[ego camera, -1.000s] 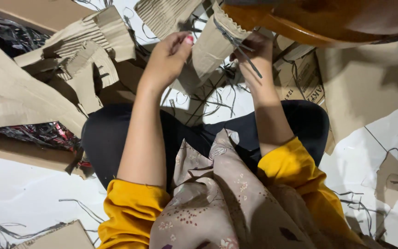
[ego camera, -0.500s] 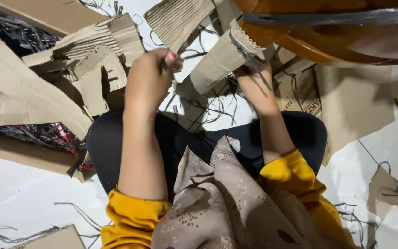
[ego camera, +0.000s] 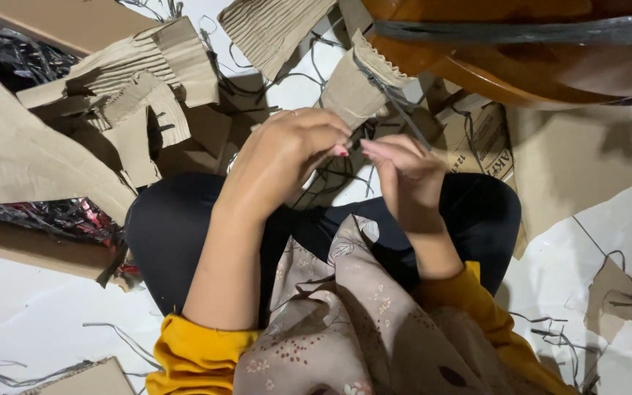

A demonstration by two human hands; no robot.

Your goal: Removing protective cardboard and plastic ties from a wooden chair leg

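Cardboard strip (ego camera: 356, 84), corrugated and folded, sits at 12 o'clock of your hands in the head view, its lower end just above your fingertips. A thin dark strand (ego camera: 396, 110) runs along the strip down toward your right hand.

Head view:
- Your left hand (ego camera: 287, 153) is curled, fingers pressed together, tips meeting the right hand at centre. What they pinch is hidden; you cannot tell.
- Your right hand (ego camera: 404, 172) lies at 3 o'clock of the left, fingers bent and closed toward the left fingertips, just below the strand.
- Torn cardboard pieces (ego camera: 133, 88) are piled at 10 o'clock.
- A rounded brown wooden object (ego camera: 521, 66) fills 1 o'clock.
- A flat cardboard sheet (ego camera: 572, 161) lies on the white floor (ego camera: 31, 314) at 3 o'clock.
- Your legs in black fabric (ego camera: 177, 234) cross beneath both forearms.
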